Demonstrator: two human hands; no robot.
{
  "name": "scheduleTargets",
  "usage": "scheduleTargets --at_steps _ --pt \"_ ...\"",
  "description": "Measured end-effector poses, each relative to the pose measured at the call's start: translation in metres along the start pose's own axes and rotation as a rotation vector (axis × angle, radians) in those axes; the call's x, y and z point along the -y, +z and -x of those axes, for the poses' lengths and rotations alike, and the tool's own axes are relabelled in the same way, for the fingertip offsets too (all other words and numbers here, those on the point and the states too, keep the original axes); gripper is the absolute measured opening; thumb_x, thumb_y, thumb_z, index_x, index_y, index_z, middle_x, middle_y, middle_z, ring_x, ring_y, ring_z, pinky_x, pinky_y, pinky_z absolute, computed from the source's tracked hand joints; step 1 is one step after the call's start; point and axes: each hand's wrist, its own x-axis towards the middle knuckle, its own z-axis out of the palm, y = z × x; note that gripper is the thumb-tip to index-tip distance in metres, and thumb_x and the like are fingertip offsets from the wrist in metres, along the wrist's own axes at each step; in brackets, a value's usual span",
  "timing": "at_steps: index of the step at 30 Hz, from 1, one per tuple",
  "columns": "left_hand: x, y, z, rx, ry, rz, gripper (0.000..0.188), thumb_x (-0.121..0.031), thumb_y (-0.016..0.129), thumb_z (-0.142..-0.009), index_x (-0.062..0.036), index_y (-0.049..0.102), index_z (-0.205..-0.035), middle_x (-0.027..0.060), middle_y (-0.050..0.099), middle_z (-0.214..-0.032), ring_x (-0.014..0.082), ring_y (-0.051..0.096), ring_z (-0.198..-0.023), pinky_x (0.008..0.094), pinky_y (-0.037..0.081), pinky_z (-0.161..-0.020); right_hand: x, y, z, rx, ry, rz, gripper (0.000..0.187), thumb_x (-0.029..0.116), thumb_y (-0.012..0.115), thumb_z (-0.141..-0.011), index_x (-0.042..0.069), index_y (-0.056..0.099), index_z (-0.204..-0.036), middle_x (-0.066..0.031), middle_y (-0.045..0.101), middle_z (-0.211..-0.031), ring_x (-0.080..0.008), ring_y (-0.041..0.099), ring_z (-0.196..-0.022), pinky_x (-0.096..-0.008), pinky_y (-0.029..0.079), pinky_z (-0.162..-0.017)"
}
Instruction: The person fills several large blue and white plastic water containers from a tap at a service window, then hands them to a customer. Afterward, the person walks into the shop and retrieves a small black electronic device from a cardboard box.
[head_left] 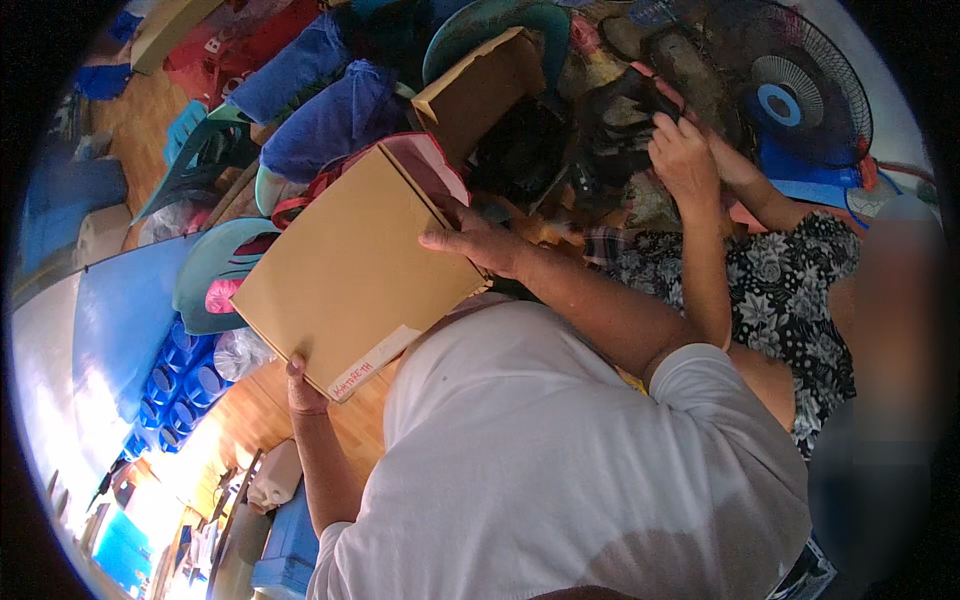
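A flat brown cardboard box (350, 260) is held tilted in front of my white shirt, its lid closed. A pale label strip with red handwriting runs along its near edge. My left hand (305, 385) grips the near left corner, thumb on top and the other fingers hidden below. Across the right side of the box, my right hand (475, 240) is closed, its thumb lying on the lid. Beyond it stands an open cardboard box (480, 90) beside a heap of black items (525, 150). The hands of another person (690, 160) handle a black item (625, 125).
Blue rolled towels (325, 115) lie at the far left. A teal basin (215, 275) and several blue containers (180, 385) stand to the left. A large fan (790, 95) is at the far right, behind the other person in a black floral garment (770, 290).
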Motion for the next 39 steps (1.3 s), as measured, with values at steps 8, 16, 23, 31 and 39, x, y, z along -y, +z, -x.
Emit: scheduleTargets --at_steps 8,16,23,31,39 --pt "0.010 0.000 0.018 0.089 0.001 0.010 0.083 -0.047 0.079 -0.076 -0.0038 0.048 -0.139 0.0119 0.059 -0.131 0.0286 0.059 -0.119 0.0442 0.052 -0.098 -0.003 0.003 0.053 0.039 0.051 -0.031 0.087 0.037 0.075 -0.085 0.009 0.029 -0.153 -0.0150 0.043 -0.147 -0.0266 0.040 -0.136 -0.0420 0.034 -0.112" --pt "0.009 0.011 0.027 0.114 -0.039 0.027 0.086 -0.047 0.080 -0.074 -0.0044 0.047 -0.141 0.0123 0.058 -0.133 0.0290 0.058 -0.121 0.0443 0.051 -0.100 -0.010 0.011 0.079 -0.012 -0.061 -0.012 0.095 0.043 0.080 -0.078 0.004 0.031 -0.150 -0.0164 0.046 -0.144 -0.0281 0.042 -0.134 -0.0412 0.034 -0.112" --pt "0.005 0.033 0.035 0.155 -0.030 -0.002 0.083 -0.049 0.078 -0.077 -0.0036 0.048 -0.140 0.0120 0.059 -0.133 0.0280 0.059 -0.120 0.0428 0.052 -0.099 0.004 0.017 0.110 -0.105 -0.037 -0.015 0.089 0.042 0.081 -0.078 0.004 0.039 -0.147 -0.0150 0.053 -0.138 -0.0249 0.050 -0.127 -0.0394 0.040 -0.107" --pt "0.030 0.057 0.053 0.014 -0.152 -0.047 0.081 -0.055 0.071 -0.080 -0.0062 0.047 -0.140 0.0145 0.058 -0.133 0.0326 0.060 -0.117 0.0497 0.053 -0.096 0.004 0.008 0.128 -0.129 0.126 -0.063 0.089 0.039 0.076 -0.084 0.006 0.028 -0.152 -0.0149 0.042 -0.148 -0.0261 0.043 -0.134 -0.0399 0.038 -0.109" --pt "0.083 0.069 0.081 -0.161 -0.303 0.257 0.069 -0.047 0.062 -0.088 -0.0076 0.045 -0.141 0.0136 0.057 -0.133 0.0324 0.059 -0.119 0.0485 0.050 -0.099 0.009 -0.021 0.136 -0.200 0.249 0.419 0.064 0.047 0.057 -0.097 0.007 0.043 -0.146 -0.0109 0.055 -0.136 -0.0218 0.054 -0.122 -0.0369 0.043 -0.101"
